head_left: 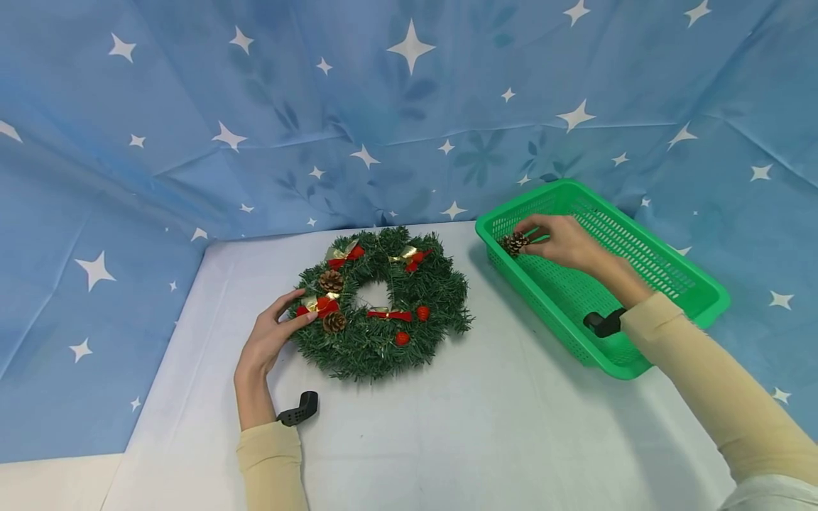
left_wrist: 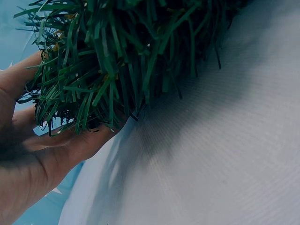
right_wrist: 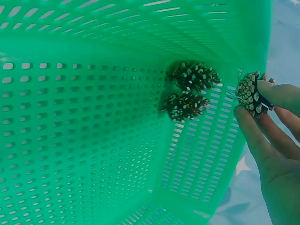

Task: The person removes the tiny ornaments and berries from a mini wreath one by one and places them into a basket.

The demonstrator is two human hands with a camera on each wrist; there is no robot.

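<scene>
A green wreath (head_left: 441, 291) lies flat on the white-covered table, with pine cones (head_left: 331, 281), red and gold bows (head_left: 390, 314) and small red berries (head_left: 402, 338) on it. My left hand (head_left: 263, 339) grips its left edge, thumb near a bow and pine cone; the left wrist view shows fingers (left_wrist: 79, 145) around the green bristles. My right hand (head_left: 565, 240) is over the far left end of the green basket (head_left: 530, 287). Between its thumb and fingers it pinches a pine cone (right_wrist: 249, 91) with a thin wire. Two more pine cones (right_wrist: 185, 105) lie inside the basket.
The slotted plastic basket stands at an angle on the table's right side. A blue cloth (head_left: 383, 106) with white stars hangs behind and along the sides. White cloth (head_left: 409, 440) covers the table in front of the wreath.
</scene>
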